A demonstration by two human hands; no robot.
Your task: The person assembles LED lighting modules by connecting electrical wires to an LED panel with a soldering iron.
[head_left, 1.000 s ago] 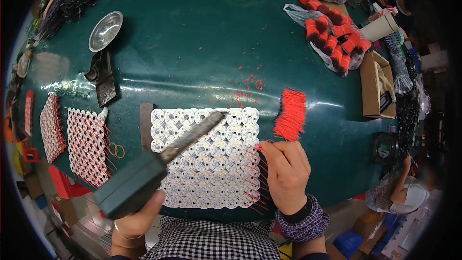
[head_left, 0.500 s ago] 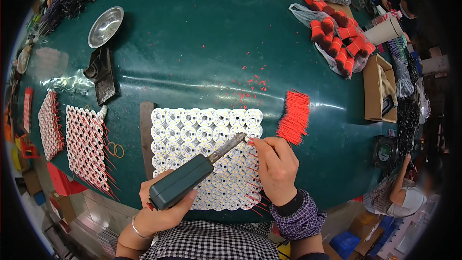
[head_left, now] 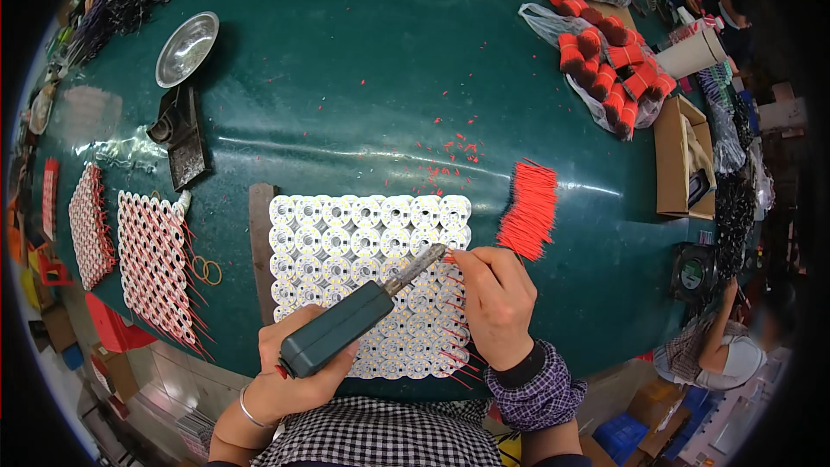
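A dark green table (head_left: 346, 104) spans the workspace, a bundle (head_left: 527, 210) of red wires lying on it to the right of the white panel (head_left: 370, 259), which sits before the person. The left hand (head_left: 296, 387) is wrapped around a soldering iron (head_left: 337, 329), its tip over the panel's right side. The right hand (head_left: 501, 303) is pinched narrow beside that tip, apparently on a wire (head_left: 449, 257) mostly hidden. The step looks like soldering this wire; the next move calls for steady fingers while the joint sets.
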